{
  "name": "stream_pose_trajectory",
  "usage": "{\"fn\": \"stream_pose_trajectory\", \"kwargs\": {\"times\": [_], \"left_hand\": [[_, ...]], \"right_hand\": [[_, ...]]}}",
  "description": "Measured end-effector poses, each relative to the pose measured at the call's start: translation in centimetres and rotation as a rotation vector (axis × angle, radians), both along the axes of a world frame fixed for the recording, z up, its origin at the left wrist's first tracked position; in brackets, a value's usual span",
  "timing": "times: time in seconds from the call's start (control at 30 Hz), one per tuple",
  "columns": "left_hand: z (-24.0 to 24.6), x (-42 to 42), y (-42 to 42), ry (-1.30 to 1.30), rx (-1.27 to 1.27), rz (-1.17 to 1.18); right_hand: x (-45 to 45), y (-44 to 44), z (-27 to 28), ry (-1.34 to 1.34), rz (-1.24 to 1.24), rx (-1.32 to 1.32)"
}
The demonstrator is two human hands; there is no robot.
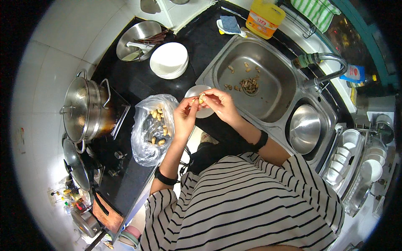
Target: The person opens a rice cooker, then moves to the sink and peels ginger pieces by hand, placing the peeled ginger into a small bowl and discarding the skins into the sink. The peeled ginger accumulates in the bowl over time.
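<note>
Over a white bowl (pixel 203 113) at the counter's edge, both hands meet around a peanut. My right hand (pixel 221 106) pinches the peanut (pixel 201 98) between thumb and fingers. A small pale piece (pixel 193 101), apparently of peanut, shows at the fingertips of my left hand (pixel 185 117). What lies in the bowl is mostly hidden by the hands. To the left, a clear plastic bag (pixel 143 150) stands open with several unshelled peanuts (pixel 156 114) inside. Peanut shells (pixel 249 85) are heaped around the drain of the steel sink (pixel 270 106), with a few scattered beside them.
White bowls (pixel 169 59) are stacked behind the bag, near a steel basin (pixel 138 31) holding utensils. A large steamer pot (pixel 77 109) and a lidded pan (pixel 77 164) occupy the left. The faucet (pixel 340 67) arches at right, beyond a yellow jug (pixel 265 18); a dish rack (pixel 351 175) stands nearer.
</note>
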State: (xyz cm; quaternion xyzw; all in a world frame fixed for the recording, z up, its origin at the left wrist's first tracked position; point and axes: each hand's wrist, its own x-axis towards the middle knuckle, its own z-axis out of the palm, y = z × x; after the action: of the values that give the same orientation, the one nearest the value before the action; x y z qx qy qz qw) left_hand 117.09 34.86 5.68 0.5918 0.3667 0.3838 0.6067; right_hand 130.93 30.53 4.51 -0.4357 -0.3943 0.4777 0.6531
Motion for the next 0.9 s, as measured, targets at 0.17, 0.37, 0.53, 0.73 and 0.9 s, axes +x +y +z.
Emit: {"fn": "stream_pose_trajectory", "kwargs": {"times": [0.17, 0.37, 0.53, 0.73, 0.9], "left_hand": [[0.0, 1.1, 0.7, -0.007, -0.180, -0.010], [0.0, 0.6, 0.0, 0.012, -0.011, 0.010], [0.9, -0.5, 0.4, 0.266, 0.193, -0.008], [1.5, -0.3, 0.5, 0.410, 0.392, 0.074], [0.0, 0.0, 1.2, 0.285, 0.242, 0.105]], "right_hand": [[1.0, 0.6, 0.5, -0.260, -0.103, -0.040], [1.4, 0.4, 0.5, -0.111, 0.016, -0.079], [-0.2, 0.9, -1.2, 0.019, 0.002, -0.061], [-1.3, 1.0, -2.1, -0.105, -0.100, -0.093], [-1.4, 1.1, -1.7, 0.001, -0.129, -0.057]]}}
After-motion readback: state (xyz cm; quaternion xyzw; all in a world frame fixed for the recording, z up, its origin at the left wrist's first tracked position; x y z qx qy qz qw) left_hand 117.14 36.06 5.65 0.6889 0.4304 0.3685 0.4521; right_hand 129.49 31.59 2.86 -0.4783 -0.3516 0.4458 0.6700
